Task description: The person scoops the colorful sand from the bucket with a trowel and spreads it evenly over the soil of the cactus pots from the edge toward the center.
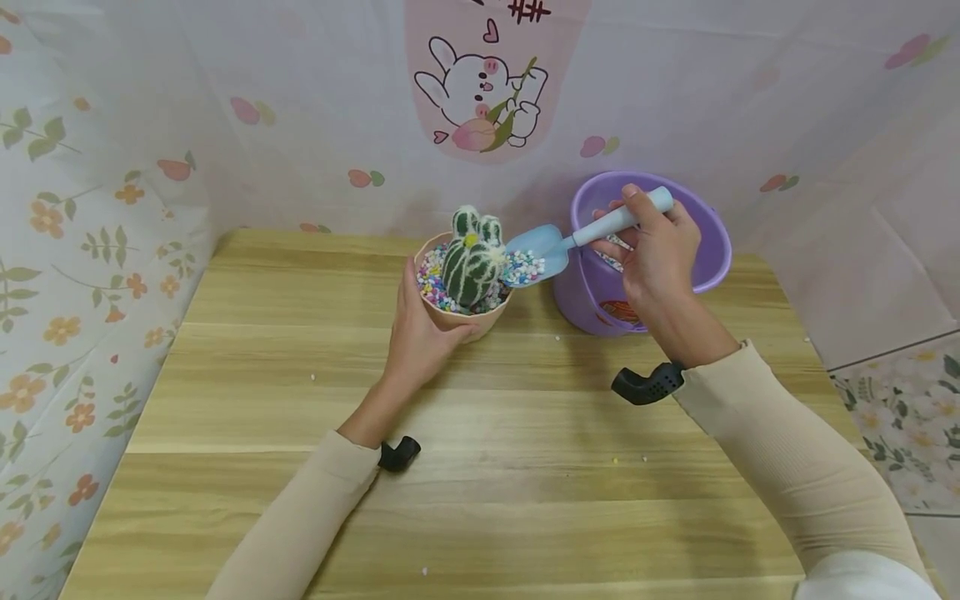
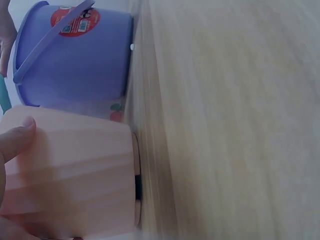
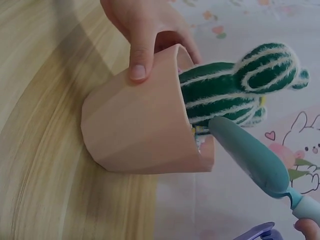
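A green cactus [image 1: 469, 271] with white fuzzy stripes stands in a peach flowerpot [image 1: 480, 323], among small multicoloured pebbles [image 1: 432, 279]. My left hand [image 1: 422, 337] holds the pot around its near left side, the thumb across its front. With my right hand [image 1: 662, 254] I grip the pale handle of a small blue shovel [image 1: 555, 250]. Coloured pebbles lie in the shovel's blade, whose tip is over the pot's right rim beside the cactus. In the right wrist view the shovel [image 3: 255, 160] slants against the pot's opening; its load is hidden there.
A purple bucket [image 1: 581, 300] with pebbles inside stands right of the pot, beneath my right hand. A few stray pebbles dot the wooden table [image 1: 480, 500]. A printed cloth [image 1: 300, 108] hangs behind the table's back edge.
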{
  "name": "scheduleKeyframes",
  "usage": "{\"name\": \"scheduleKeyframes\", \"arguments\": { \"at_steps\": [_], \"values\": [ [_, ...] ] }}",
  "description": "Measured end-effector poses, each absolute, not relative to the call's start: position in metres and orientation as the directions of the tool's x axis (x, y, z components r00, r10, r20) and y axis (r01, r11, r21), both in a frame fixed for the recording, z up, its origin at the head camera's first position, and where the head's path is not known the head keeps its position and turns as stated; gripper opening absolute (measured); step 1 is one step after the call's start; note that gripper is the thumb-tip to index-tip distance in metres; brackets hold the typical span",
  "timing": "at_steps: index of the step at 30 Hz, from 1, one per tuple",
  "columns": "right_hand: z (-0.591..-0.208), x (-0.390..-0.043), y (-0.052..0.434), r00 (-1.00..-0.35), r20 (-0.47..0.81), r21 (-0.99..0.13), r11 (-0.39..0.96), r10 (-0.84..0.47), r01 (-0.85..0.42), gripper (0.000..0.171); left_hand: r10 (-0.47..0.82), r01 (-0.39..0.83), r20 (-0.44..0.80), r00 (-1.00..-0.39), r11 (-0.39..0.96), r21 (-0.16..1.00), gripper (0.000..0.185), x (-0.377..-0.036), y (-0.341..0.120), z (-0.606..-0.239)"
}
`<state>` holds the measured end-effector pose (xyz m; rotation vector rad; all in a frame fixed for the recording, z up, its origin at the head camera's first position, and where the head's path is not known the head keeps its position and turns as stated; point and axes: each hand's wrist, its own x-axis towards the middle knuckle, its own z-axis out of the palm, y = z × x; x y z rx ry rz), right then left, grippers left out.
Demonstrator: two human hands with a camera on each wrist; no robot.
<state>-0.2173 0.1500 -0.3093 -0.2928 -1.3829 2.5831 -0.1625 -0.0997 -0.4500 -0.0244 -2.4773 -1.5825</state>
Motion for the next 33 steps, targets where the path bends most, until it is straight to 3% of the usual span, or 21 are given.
{"name": "scheduleKeyframes", "arguments": {
  "at_steps": [6, 18, 33],
  "values": [
    [-0.309, -0.218, 0.149, -0.96, -0.077, -0.851, -0.519, 0.271, -0.078, 0.025, -0.102, 0.12, 0.184, -0.978, 0.45, 0.885, 0.129, -0.163, -0.098, -0.451],
    [-0.31, -0.217, 0.147, -0.964, -0.059, -0.869, -0.489, 0.261, -0.079, 0.024, 0.072, 0.171, 0.155, -0.985, 0.403, 0.899, 0.127, -0.174, -0.121, -0.448],
    [-0.308, -0.217, 0.144, -0.965, -0.019, -0.887, -0.45, 0.261, -0.104, 0.029, 0.023, 0.175, 0.181, -0.983, 0.409, 0.895, 0.124, -0.171, -0.115, -0.449]
  ]
}}
